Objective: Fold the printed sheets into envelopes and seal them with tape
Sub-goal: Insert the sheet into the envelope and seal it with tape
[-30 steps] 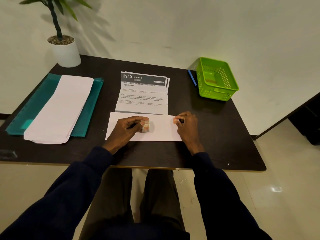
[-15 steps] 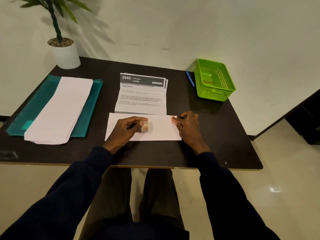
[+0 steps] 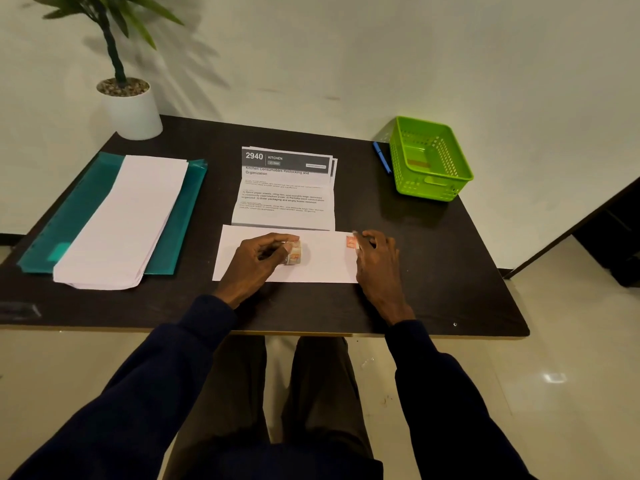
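2 hands work on the white folded-paper envelope, flat on the dark table. The left hand pinches the small orange tape roll mid-envelope. A moment ago the right hand covered the orange tape strip; now the strip shows, that hand's fingers flat beside it, so this end looks sealed

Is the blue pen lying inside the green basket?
No, the blue pen lies on the dark table, just outside the wall of the green basket.
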